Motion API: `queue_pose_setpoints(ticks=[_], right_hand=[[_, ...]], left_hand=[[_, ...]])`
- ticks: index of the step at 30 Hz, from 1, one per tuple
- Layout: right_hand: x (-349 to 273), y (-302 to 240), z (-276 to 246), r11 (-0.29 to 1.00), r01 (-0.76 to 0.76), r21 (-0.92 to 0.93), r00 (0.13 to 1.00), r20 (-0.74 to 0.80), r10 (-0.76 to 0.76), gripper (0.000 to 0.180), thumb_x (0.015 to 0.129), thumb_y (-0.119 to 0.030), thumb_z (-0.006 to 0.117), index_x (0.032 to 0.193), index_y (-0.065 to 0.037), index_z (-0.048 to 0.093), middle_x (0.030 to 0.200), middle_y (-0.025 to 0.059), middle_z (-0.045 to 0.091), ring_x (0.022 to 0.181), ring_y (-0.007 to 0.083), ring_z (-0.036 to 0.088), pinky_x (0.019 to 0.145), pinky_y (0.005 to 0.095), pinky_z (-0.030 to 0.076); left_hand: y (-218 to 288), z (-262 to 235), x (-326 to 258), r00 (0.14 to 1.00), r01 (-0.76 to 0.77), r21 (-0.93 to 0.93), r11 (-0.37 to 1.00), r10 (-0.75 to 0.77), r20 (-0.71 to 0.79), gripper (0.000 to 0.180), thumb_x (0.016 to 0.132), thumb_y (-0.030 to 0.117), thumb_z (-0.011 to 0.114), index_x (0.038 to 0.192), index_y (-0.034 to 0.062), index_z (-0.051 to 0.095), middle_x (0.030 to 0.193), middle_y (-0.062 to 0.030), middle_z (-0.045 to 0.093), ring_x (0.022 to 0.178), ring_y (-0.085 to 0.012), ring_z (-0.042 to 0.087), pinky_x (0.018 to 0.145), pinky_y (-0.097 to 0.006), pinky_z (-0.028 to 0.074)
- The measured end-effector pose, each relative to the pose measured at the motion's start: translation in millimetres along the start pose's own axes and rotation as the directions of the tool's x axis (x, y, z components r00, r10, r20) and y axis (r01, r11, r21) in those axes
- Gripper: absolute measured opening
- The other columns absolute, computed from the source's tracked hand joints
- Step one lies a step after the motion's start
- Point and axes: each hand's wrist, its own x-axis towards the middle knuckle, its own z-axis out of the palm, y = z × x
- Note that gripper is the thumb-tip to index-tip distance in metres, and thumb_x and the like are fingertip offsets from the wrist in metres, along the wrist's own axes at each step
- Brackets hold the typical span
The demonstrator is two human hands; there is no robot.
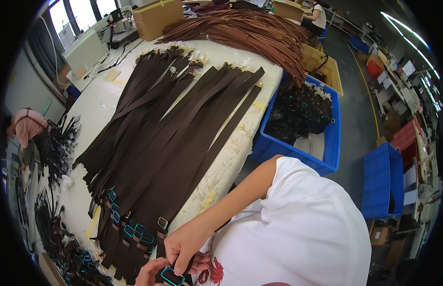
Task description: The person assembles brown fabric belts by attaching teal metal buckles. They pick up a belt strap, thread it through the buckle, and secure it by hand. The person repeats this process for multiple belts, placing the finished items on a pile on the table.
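At the lower edge of the head view, both my hands meet at a rectangular buckle [172,276] with a teal edge. My left hand [149,273] closes round the buckle's left side. Coming over from the right, my right hand [187,245] is closed, its fingertips pressed on a dark strap at the buckle; part of that strap is hidden beneath my fingers. Just beyond them lie long dark brown belt straps [178,128], side by side on the table. Several strap ends nearest me carry teal-edged buckles [129,230].
The pale worktable [226,162] also bears a pile of reddish-brown straps [250,35] and a cardboard box [157,19]. Right of it stands a blue bin [297,155] of black buckled straps. Another blue crate [383,181] is farther right. A co-worker [28,126] bends at the left.
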Motion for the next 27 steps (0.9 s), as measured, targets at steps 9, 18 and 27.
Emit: queue_pose_setpoints(ticks=[9,18,27], right_hand=[[-2.9,5.2,10.3,0.999,-0.054,-0.002,0.989,-0.139,0.053,0.039,0.104,-0.027,0.06,0.08,0.001,0.073,0.063,0.0105,0.072,0.046,0.0107,0.06,0.046,0.0258,0.047],[-13.3,14.8,-0.4,0.989,0.126,0.077,0.991,0.039,-0.129,0.047,0.111,-0.035,0.059,0.087,0.004,0.073,0.064,0.0104,0.072,0.047,0.0103,0.06,0.046,0.0256,0.046],[-41.0,-3.4,-22.5,0.977,0.201,-0.07,0.977,0.082,-0.195,0.039,0.111,-0.028,0.063,0.094,0.003,0.078,0.084,0.0095,0.077,0.076,0.0145,0.072,0.073,0.0283,0.056]], left_hand=[[29.5,11.6,27.4,0.918,-0.387,0.786,0.481,0.12,0.378,0.052,0.084,0.02,0.087,0.128,0.0005,0.068,0.116,-0.0208,0.073,0.107,-0.0414,0.07,0.093,-0.046,0.055],[27.1,9.4,27.7,0.915,-0.397,0.66,0.637,0.221,0.338,0.048,0.076,0.007,0.089,0.12,-0.0014,0.071,0.117,-0.0233,0.074,0.114,-0.0417,0.071,0.099,-0.046,0.055],[-18.0,-25.3,-0.8,0.876,0.458,-0.185,0.87,-0.406,0.261,0.023,0.075,-0.011,0.075,0.096,-0.0072,0.068,0.083,-0.0098,0.07,0.077,-0.0172,0.068,0.073,-0.032,0.056]])
